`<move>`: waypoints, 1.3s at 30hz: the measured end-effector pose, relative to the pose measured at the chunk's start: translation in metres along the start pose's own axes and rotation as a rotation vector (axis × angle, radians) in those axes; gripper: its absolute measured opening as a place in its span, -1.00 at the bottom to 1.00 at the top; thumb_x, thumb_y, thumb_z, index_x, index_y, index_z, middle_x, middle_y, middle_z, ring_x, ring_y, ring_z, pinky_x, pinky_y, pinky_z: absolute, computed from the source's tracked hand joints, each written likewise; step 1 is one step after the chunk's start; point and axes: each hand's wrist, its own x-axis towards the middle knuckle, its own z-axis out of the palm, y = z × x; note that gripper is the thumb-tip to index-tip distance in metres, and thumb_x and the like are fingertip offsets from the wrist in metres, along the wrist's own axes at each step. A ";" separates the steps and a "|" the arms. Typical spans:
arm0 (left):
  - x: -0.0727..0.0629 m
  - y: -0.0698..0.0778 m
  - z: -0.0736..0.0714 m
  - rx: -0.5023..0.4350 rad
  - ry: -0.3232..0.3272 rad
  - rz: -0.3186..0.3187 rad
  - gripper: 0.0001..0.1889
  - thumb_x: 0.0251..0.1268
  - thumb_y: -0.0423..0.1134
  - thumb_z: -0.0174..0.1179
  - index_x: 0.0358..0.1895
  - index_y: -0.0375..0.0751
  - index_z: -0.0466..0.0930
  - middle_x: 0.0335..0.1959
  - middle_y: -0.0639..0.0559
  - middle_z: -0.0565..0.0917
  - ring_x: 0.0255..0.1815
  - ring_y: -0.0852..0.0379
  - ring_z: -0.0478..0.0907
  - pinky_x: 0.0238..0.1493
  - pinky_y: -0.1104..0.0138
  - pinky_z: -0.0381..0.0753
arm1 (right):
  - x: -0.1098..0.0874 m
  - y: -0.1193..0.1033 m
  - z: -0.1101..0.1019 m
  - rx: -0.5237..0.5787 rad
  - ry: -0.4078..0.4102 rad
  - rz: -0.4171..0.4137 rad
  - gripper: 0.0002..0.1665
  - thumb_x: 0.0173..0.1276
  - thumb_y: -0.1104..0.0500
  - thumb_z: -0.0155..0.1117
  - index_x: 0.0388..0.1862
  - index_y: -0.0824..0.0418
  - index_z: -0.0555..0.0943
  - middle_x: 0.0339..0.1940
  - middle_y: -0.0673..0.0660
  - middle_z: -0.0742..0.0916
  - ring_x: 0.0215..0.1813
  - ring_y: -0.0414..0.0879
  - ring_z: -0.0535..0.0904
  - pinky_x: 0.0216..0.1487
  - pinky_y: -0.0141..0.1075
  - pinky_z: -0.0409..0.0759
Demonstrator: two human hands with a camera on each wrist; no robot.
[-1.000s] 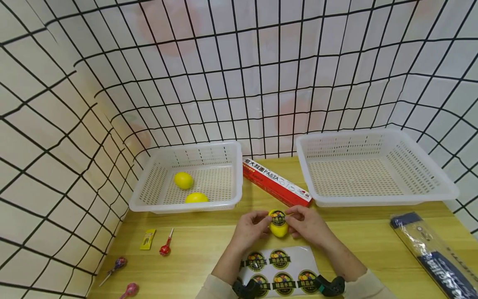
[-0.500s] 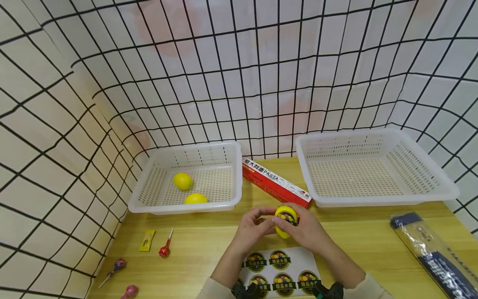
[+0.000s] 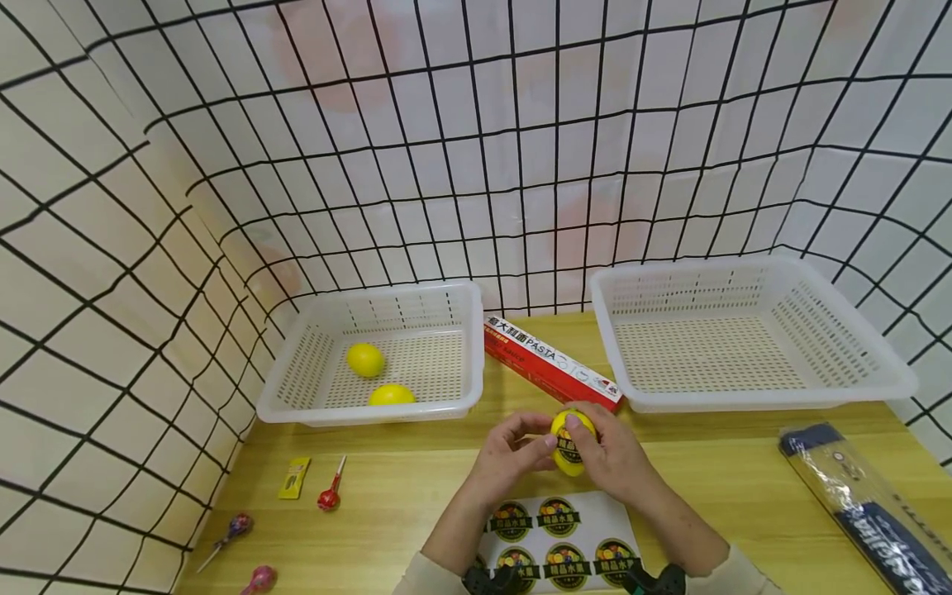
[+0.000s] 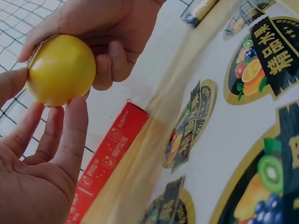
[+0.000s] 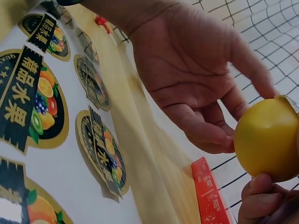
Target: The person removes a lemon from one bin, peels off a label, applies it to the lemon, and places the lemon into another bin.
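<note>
A yellow lemon (image 3: 568, 470) is held between both hands above the wooden table. On the side facing me it bears a round black-and-gold fruit sticker (image 3: 568, 447). My left hand (image 3: 507, 454) pinches the lemon from the left, thumb at the sticker's edge and fingertips against the lower side. The right hand (image 3: 619, 450) grips it from the right, its thumb pressed on the sticker. In the left wrist view, the lemon (image 4: 63, 70) shows its plain side, with the sticker's rim at the left. Below the hands lies a white sheet (image 3: 602, 506) with several such stickers.
A white basket (image 3: 476, 372) with two lemons stands at the back left, another basket (image 3: 751, 401) at the back right. A red pasta box (image 3: 550, 364) lies between them. Lollipops (image 3: 328, 498) and a yellow packet (image 3: 294, 478) are at left, a clear-and-blue package (image 3: 855, 496) at right.
The lemon has shifted slightly right. Fingertips of both hands were at the sticker's edges; now the right hand wraps the lemon with its thumb over the sticker.
</note>
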 end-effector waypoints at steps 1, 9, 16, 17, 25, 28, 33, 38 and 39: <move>0.000 0.001 0.001 0.018 0.000 0.000 -0.58 0.49 -0.21 0.20 0.27 -0.37 0.46 0.10 -0.12 0.55 -0.10 0.16 0.68 -0.02 0.21 0.77 | -0.001 0.000 0.001 -0.005 0.009 -0.008 -0.62 0.66 0.05 -0.01 0.15 0.24 0.63 -0.08 0.14 0.70 -0.19 -0.11 0.55 -0.22 -0.34 0.57; -0.004 0.007 0.014 0.229 0.067 -0.003 -0.53 0.47 0.11 0.20 0.06 -0.27 0.55 -0.21 0.00 0.57 -0.42 0.22 0.63 -0.32 0.35 0.74 | -0.006 -0.008 0.008 -0.057 0.033 -0.047 -0.57 0.72 0.07 -0.16 0.03 0.17 0.68 0.00 0.07 0.73 0.12 -0.04 0.62 0.15 -0.02 0.61; -0.004 0.003 0.015 0.179 0.075 -0.061 -0.56 0.44 0.09 0.25 -0.01 -0.28 0.58 -0.26 0.01 0.58 -0.42 0.19 0.70 -0.34 0.28 0.77 | -0.008 -0.008 0.012 -0.047 0.049 -0.020 -0.45 0.75 0.07 -0.30 0.09 0.22 0.68 -0.04 0.07 0.74 0.07 -0.06 0.64 0.13 -0.08 0.63; -0.004 0.003 0.015 0.173 0.071 -0.064 -0.56 0.45 0.08 0.24 -0.01 -0.30 0.58 -0.26 0.00 0.58 -0.42 0.18 0.70 -0.34 0.28 0.78 | -0.007 -0.007 0.012 -0.042 0.051 -0.012 -0.44 0.75 0.07 -0.31 0.11 0.25 0.68 0.00 0.09 0.75 0.12 -0.03 0.65 0.18 -0.03 0.62; -0.007 0.003 0.017 0.247 0.025 -0.090 -0.58 0.60 0.13 -0.04 0.01 -0.21 0.46 -0.38 0.03 0.61 -0.51 0.21 0.58 -0.46 0.37 0.65 | -0.006 -0.005 0.016 -0.044 0.098 0.026 -0.42 0.73 0.06 -0.21 -0.01 0.37 0.73 0.00 0.23 0.81 0.20 0.15 0.70 0.24 0.09 0.60; -0.007 0.004 0.016 0.318 0.014 -0.116 -0.51 0.58 0.25 -0.11 -0.05 -0.14 0.48 -0.54 0.10 0.54 -0.66 0.22 0.46 -0.63 0.39 0.52 | -0.006 -0.005 0.016 -0.056 0.097 -0.009 -0.46 0.72 0.09 -0.16 -0.06 0.35 0.75 -0.04 0.20 0.82 0.14 0.10 0.73 0.17 0.06 0.65; -0.007 0.004 0.014 0.383 0.063 -0.105 -0.40 0.60 0.30 -0.25 -0.11 -0.15 0.55 -0.53 0.10 0.51 -0.62 0.22 0.41 -0.60 0.41 0.43 | -0.007 -0.006 0.017 -0.067 0.108 -0.009 -0.51 0.71 0.09 -0.13 -0.05 0.26 0.75 -0.13 0.08 0.81 -0.06 -0.11 0.71 0.02 -0.15 0.71; -0.006 0.000 0.018 0.314 0.242 -0.107 -0.34 0.62 0.32 -0.36 -0.15 -0.17 0.54 -0.49 0.05 0.51 -0.56 0.20 0.43 -0.51 0.40 0.48 | -0.009 -0.010 0.019 0.026 0.080 0.035 -0.53 0.71 0.03 -0.13 0.13 0.26 0.67 -0.21 0.12 0.72 -0.40 -0.25 0.61 -0.36 -0.33 0.67; -0.005 -0.001 0.020 0.277 0.278 -0.094 -0.35 0.63 0.30 -0.33 -0.16 -0.19 0.54 -0.49 0.05 0.52 -0.56 0.20 0.44 -0.50 0.41 0.49 | -0.010 -0.010 0.020 0.029 0.075 0.031 -0.53 0.71 0.03 -0.13 0.18 0.26 0.65 -0.20 0.13 0.70 -0.42 -0.24 0.60 -0.39 -0.33 0.65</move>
